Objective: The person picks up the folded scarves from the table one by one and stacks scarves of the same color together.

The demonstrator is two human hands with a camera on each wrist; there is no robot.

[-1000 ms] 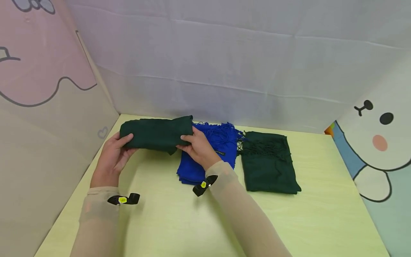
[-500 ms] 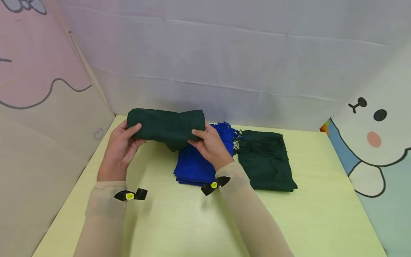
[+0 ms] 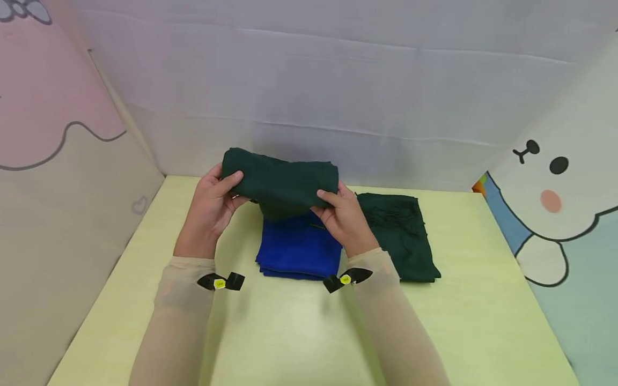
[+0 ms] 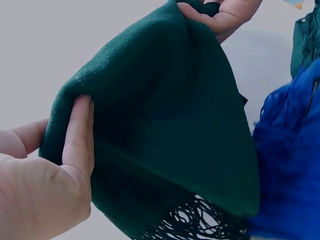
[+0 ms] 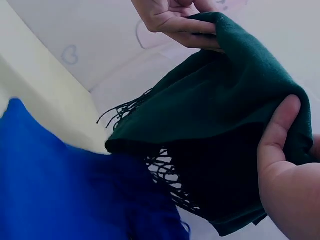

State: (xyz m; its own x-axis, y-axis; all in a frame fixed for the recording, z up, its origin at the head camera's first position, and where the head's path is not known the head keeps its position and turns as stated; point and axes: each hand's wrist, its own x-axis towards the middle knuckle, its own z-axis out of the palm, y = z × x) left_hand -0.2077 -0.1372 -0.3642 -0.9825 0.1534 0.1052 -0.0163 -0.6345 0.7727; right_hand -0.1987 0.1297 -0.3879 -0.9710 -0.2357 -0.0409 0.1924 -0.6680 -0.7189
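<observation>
A folded dark green scarf [image 3: 285, 179] is held up between both hands, its fringe [image 4: 200, 217] hanging at the lower end in the wrist views. My left hand [image 3: 210, 209] pinches its left end, thumb on the near face and fingers behind. At the right end my right hand [image 3: 345, 217] grips it the same way. Below the scarf lies a folded blue scarf [image 3: 299, 249] on the table; the green one overlaps its upper part in the head view. The blue fringe shows in the left wrist view.
A second folded dark green scarf [image 3: 405, 241] with fringe lies right of the blue one on the pale yellow table [image 3: 285, 327]. A white cloth wall [image 3: 299, 80] stands behind, with cartoon-printed panels on the left and right [image 3: 569, 225].
Both hands have carried the green scarf rightward and a little up, from left of the blue scarf to over it. The view has shifted slightly. The scarves on the table lie as before.
</observation>
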